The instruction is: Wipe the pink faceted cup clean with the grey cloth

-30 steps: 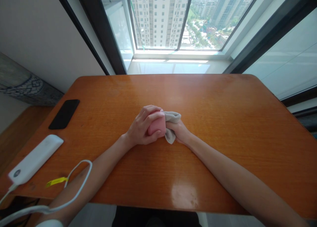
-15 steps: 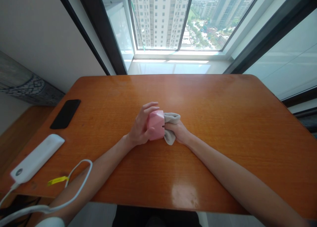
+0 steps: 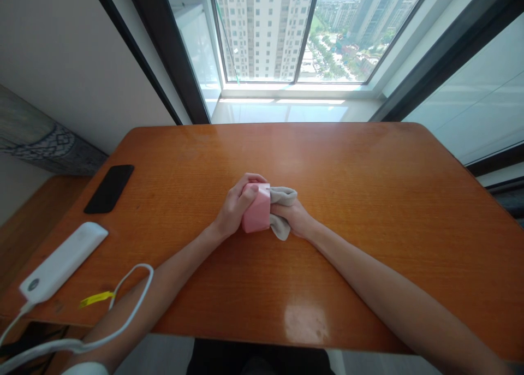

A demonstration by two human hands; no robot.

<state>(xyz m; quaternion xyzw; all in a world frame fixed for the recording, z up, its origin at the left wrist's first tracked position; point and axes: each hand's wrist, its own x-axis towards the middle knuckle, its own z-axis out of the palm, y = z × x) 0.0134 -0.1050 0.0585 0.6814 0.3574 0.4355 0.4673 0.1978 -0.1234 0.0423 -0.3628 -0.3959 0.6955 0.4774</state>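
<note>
A pink faceted, cup-like piece (image 3: 257, 211) is held on its side over the middle of the table, its rim facing right. My left hand (image 3: 238, 203) is closed round its left and far side, with the thumb across the top. At the rim, my right hand (image 3: 293, 215) grips a grey cloth (image 3: 281, 230), its fingers reaching toward the opening. The cloth bunches out above and below those fingers. My right fingertips and the inside of the pink piece are hidden.
On the wooden table (image 3: 347, 287), a black phone (image 3: 109, 189) lies at the left. Nearer is a white power bank (image 3: 63, 263) with a white cable (image 3: 141, 298) looping over my left forearm and a yellow tag (image 3: 97, 299). Beyond the far edge is a window (image 3: 266, 36).
My left thumb has gone from the near side to the top of the pink piece, and the fingers have closed round it. The piece has turned, bringing its rim notch upward.
</note>
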